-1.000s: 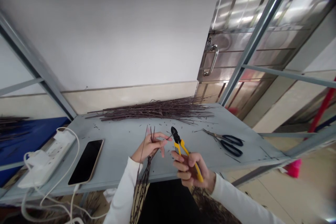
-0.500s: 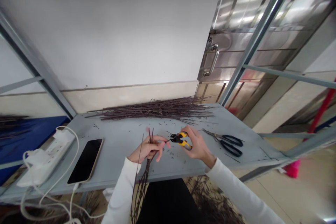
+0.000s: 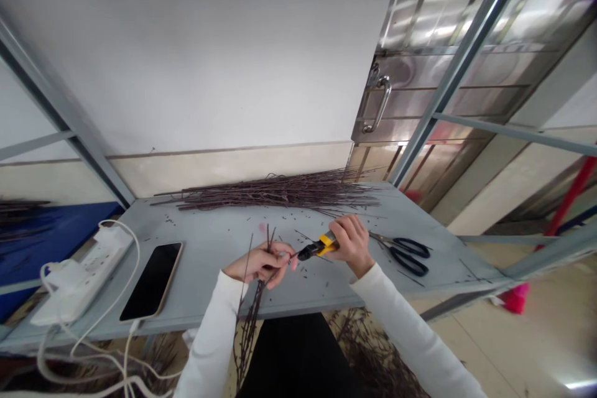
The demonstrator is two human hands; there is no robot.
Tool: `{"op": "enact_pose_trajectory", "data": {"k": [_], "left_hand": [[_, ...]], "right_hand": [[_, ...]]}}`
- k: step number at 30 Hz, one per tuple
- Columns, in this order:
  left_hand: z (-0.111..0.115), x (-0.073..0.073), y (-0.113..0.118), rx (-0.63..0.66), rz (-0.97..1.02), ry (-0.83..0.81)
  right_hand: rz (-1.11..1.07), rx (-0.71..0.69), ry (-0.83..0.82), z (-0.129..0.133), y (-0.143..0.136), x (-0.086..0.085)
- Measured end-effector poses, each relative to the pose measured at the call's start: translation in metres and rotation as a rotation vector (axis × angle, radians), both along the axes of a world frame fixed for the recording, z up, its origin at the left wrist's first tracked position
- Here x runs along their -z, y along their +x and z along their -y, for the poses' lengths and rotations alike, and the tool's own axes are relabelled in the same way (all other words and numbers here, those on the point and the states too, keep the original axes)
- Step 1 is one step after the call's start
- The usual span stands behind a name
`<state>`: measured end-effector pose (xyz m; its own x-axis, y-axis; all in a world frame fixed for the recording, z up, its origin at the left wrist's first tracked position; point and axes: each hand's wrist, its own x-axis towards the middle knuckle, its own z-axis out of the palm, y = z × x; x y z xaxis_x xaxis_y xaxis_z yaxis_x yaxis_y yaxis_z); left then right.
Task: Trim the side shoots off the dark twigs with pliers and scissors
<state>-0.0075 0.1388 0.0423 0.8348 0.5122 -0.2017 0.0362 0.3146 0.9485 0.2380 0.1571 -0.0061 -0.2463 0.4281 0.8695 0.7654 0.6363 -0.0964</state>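
Note:
My left hand (image 3: 263, 263) is closed around a small bunch of dark twigs (image 3: 249, 329), whose ends stick up above the fingers while the branching parts hang past the table's front edge. In my right hand (image 3: 349, 242) are black-and-yellow pliers (image 3: 318, 247), their handles squeezed together. The pliers' black jaws meet a thin twig end beside my left fingertips; whether they grip it is too small to tell. Behind both hands a large pile of dark twigs (image 3: 280, 191) lies along the back of the grey table (image 3: 205, 261).
Black-handled scissors (image 3: 408, 252) lie right of my right hand. A phone (image 3: 153, 280) and a white power strip (image 3: 84, 280) with cables are at the left. Twig scraps dot the tabletop. Metal shelf posts rise at both sides; more twigs (image 3: 364, 348) are below the table.
The pliers' handles, spread apart before, are now squeezed together. My right hand has turned and wrapped more fully around them, and the jaws have tilted down and moved slightly left.

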Motion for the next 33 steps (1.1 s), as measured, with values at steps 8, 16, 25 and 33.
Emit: {"op": "enact_pose_trajectory", "data": {"k": [8, 16, 25, 33], "left_hand": [[-0.001, -0.004, -0.005, -0.024, -0.033, 0.034], [-0.004, -0.001, -0.013, -0.067, -0.068, 0.074], [0.004, -0.007, -0.01, 0.012, -0.064, 0.056], [0.002, 0.0, -0.016, 0.052, 0.008, -0.016]], "right_hand": [[-0.08, -0.148, -0.302, 0.018, -0.016, 0.003], [-0.286, -0.47, -0.892, 0.058, -0.033, -0.008], [-0.784, -1.52, -2.183, 0.066, -0.021, -0.013], [-0.448, -0.729, -1.198, 0.074, -0.034, -0.016]]}}
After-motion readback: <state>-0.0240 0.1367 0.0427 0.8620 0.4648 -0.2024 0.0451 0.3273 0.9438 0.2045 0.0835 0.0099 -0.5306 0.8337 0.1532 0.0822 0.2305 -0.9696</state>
